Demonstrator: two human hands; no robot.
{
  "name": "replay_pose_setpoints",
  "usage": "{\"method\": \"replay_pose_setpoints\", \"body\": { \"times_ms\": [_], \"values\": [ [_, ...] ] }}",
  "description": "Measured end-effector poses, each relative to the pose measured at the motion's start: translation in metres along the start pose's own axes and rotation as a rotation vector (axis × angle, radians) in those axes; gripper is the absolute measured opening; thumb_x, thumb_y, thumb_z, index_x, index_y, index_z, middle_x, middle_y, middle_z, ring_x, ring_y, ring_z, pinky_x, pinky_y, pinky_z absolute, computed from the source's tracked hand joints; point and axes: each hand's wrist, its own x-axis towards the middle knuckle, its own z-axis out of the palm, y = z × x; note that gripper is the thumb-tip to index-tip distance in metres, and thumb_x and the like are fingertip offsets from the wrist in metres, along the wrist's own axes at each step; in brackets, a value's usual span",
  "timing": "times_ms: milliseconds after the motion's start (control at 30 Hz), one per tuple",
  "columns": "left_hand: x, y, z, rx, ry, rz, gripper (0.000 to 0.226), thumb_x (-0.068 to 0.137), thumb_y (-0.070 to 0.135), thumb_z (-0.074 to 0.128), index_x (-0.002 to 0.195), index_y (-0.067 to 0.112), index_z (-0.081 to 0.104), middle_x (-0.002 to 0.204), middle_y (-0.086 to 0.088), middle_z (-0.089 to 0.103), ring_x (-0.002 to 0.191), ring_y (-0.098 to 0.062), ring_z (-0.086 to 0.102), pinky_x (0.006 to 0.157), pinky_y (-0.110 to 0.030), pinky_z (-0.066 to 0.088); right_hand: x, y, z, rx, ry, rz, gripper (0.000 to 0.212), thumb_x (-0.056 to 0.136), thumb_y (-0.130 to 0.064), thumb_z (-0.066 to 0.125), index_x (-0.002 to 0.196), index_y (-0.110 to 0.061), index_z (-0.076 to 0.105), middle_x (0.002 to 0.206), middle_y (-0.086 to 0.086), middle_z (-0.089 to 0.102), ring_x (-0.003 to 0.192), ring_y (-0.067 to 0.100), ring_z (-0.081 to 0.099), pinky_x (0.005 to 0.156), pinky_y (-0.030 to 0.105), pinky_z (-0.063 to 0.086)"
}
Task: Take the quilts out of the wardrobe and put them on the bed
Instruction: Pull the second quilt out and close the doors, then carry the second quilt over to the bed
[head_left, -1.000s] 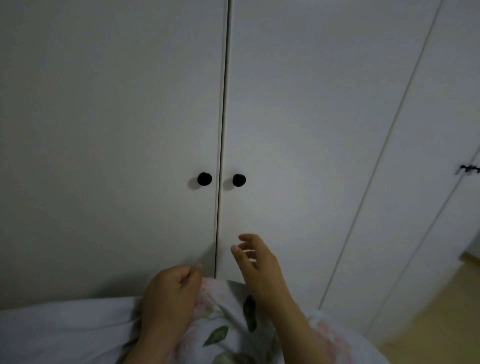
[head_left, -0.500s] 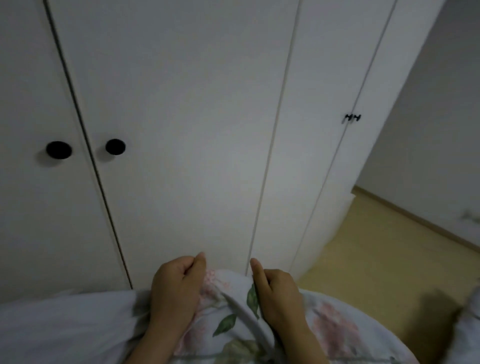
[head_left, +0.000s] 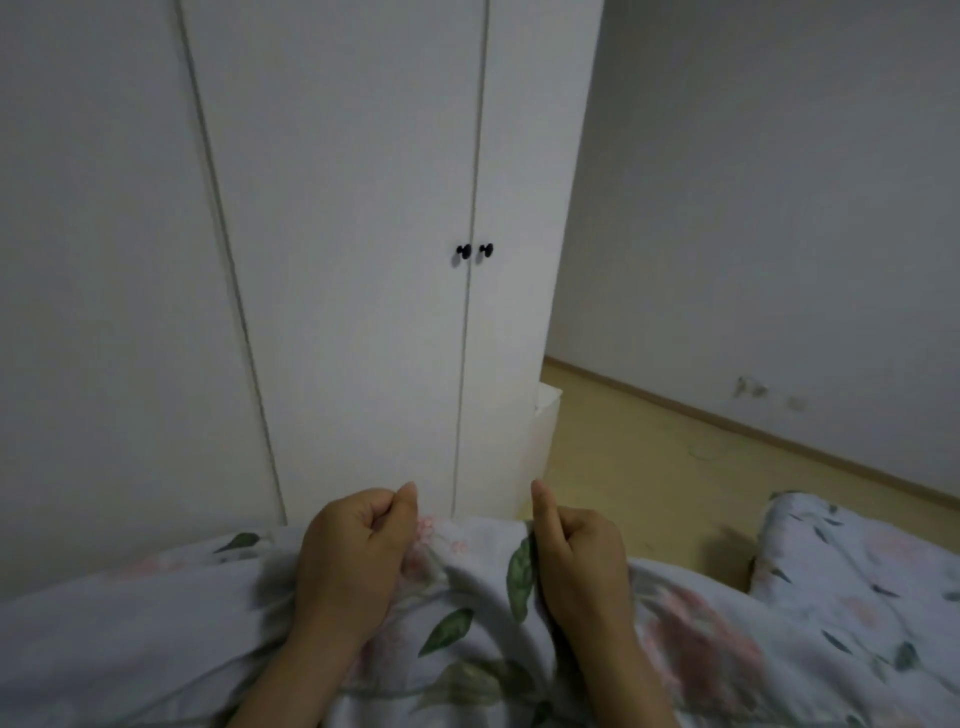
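Note:
A white quilt (head_left: 467, 639) printed with pink flowers and green leaves is bunched against my body along the bottom of the view. My left hand (head_left: 353, 561) grips its top fold with curled fingers. My right hand (head_left: 582, 566) grips the same fold a little to the right, thumb pointing up. The white wardrobe (head_left: 337, 260) stands straight ahead with all its doors closed. At the lower right lies more of the same flowered bedding (head_left: 852, 566); the frames do not show whether this is the bed.
Two black knobs (head_left: 475, 251) sit on the wardrobe's right-hand pair of doors. A white bin (head_left: 545, 436) stands at the wardrobe's right corner. Pale wooden floor (head_left: 649, 467) runs to a baseboard and a white wall (head_left: 779, 208) on the right.
My view has swung to the right, away from the middle doors toward the room. My right hand, open a second ago, has closed on the quilt beside my left hand.

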Motion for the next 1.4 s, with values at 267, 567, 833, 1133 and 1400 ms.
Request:
{"method": "replay_pose_setpoints", "body": {
  "times_ms": [267, 567, 833, 1133, 1400],
  "values": [
    [0.041, 0.029, 0.126, -0.093, -0.094, 0.052, 0.055, 0.089, 0.025, 0.058, 0.042, 0.012, 0.033, 0.036, 0.003, 0.029, 0.037, -0.008, 0.028, 0.04, -0.022, 0.023, 0.076, 0.07, -0.068, -0.089, 0.138, 0.026, 0.059, 0.09, -0.048, 0.045, 0.041, -0.018, 0.038, 0.034, -0.001, 0.028, 0.036, 0.008, 0.026, 0.047, 0.032, 0.027],
    [0.13, 0.026, 0.269, -0.208, -0.227, 0.073, 0.054, 0.085, 0.036, 0.057, 0.043, 0.011, 0.032, 0.035, 0.003, 0.028, 0.036, -0.007, 0.027, 0.039, -0.022, 0.022, 0.19, 0.143, -0.093, -0.156, 0.255, 0.095, 0.059, 0.09, -0.046, 0.047, 0.04, -0.018, 0.037, 0.033, -0.002, 0.032, 0.035, 0.01, 0.026, 0.045, 0.032, 0.026],
    [0.237, 0.031, 0.378, -0.314, -0.301, 0.094, 0.054, 0.088, 0.027, 0.058, 0.041, 0.017, 0.033, 0.037, 0.003, 0.028, 0.039, -0.008, 0.026, 0.044, -0.026, 0.027, 0.317, 0.18, -0.106, -0.24, 0.375, 0.131, 0.063, 0.086, -0.052, 0.044, 0.038, -0.016, 0.026, 0.032, -0.003, 0.026, 0.035, 0.008, 0.025, 0.046, 0.033, 0.028],
    [0.319, 0.026, 0.52, -0.348, -0.409, 0.086, 0.055, 0.09, 0.03, 0.056, 0.043, 0.009, 0.036, 0.035, 0.001, 0.03, 0.036, -0.008, 0.028, 0.04, -0.025, 0.026, 0.435, 0.263, -0.119, -0.284, 0.451, 0.2, 0.064, 0.091, -0.046, 0.047, 0.039, -0.016, 0.024, 0.032, -0.003, 0.023, 0.036, 0.009, 0.024, 0.045, 0.035, 0.028],
    [0.389, 0.053, 0.657, -0.358, -0.43, 0.12, 0.053, 0.088, 0.028, 0.057, 0.043, 0.017, 0.033, 0.039, 0.005, 0.025, 0.041, -0.01, 0.025, 0.044, -0.025, 0.023, 0.557, 0.349, -0.161, -0.244, 0.487, 0.204, 0.062, 0.09, -0.05, 0.044, 0.042, -0.015, 0.029, 0.035, -0.003, 0.025, 0.037, 0.01, 0.025, 0.045, 0.031, 0.025]
  ]
}}
